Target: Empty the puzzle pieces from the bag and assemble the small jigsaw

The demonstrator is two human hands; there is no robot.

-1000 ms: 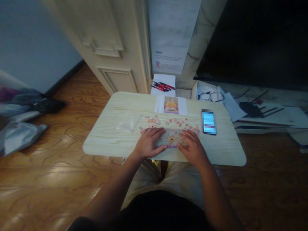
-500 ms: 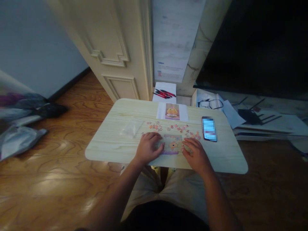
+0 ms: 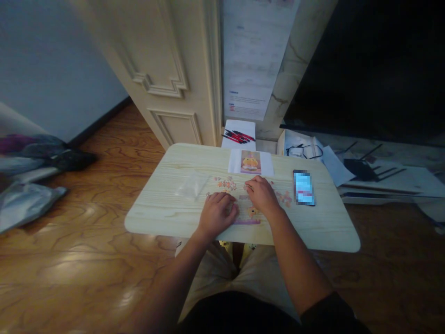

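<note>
A partly joined jigsaw puzzle (image 3: 247,221) with a purple lower edge and a yellow figure lies near the table's front edge. My left hand (image 3: 218,211) rests at its left side, fingers spread and lying on the table, holding nothing. Over the upper part of the puzzle reaches my right hand (image 3: 261,194), thumb and forefinger pinched on a small puzzle piece (image 3: 248,186) among the loose ones. More loose puzzle pieces (image 3: 226,184) lie behind my left hand, and others (image 3: 285,199) are right of my right wrist. My right hand and forearm cover part of the puzzle.
A printed picture sheet (image 3: 251,162) lies at the back of the pale table (image 3: 156,204). A clear plastic bag (image 3: 192,184) is on the left, a phone (image 3: 303,187) on the right. Behind the table, red and black pens (image 3: 238,136) lie on a white surface.
My right hand has moved from the right side of the puzzle up and left to the loose pieces behind it, and its fingers have closed. My left hand has stayed nearly still.
</note>
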